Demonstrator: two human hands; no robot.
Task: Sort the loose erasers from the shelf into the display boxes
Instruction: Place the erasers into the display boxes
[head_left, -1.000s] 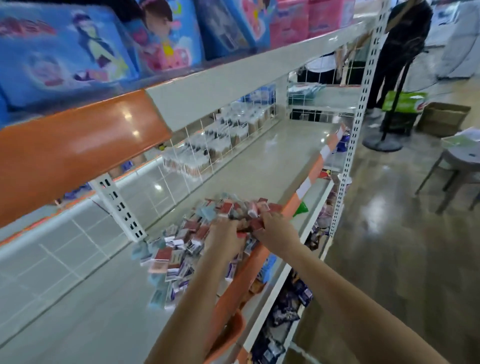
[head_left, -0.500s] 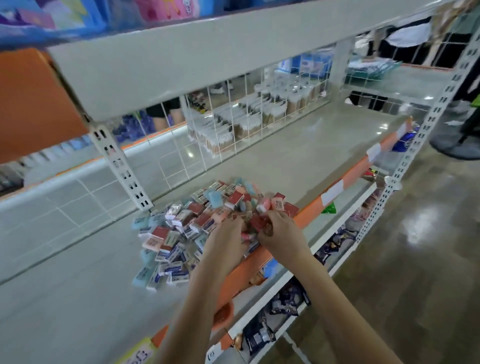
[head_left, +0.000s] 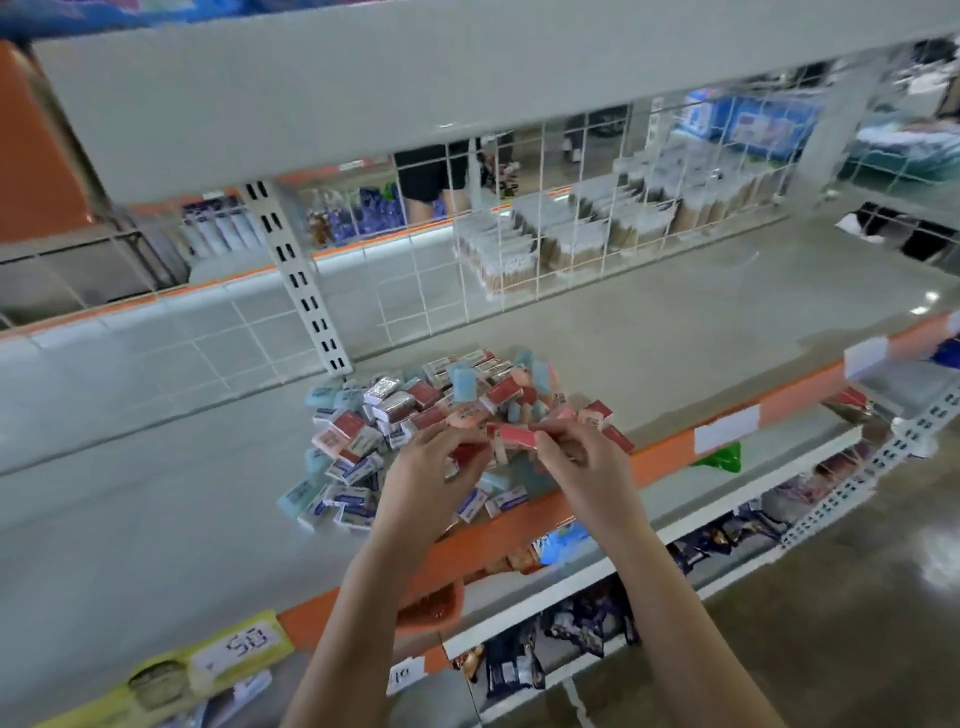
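A heap of loose erasers (head_left: 415, 415) is spread on the grey shelf (head_left: 649, 332) by its orange edge. Above the heap, the left hand (head_left: 426, 467) is curled around red-wrapped erasers, and a red eraser (head_left: 514, 435) is pinched by the right hand (head_left: 576, 457).

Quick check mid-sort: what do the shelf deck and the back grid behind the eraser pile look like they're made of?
Shelf deck: likely painted sheet metal in pale grey; its glossy surface throws light glints. Back grid: thin white wire, probably coated steel, since goods behind show through its open squares. The eraser pile lies loose on the deck.
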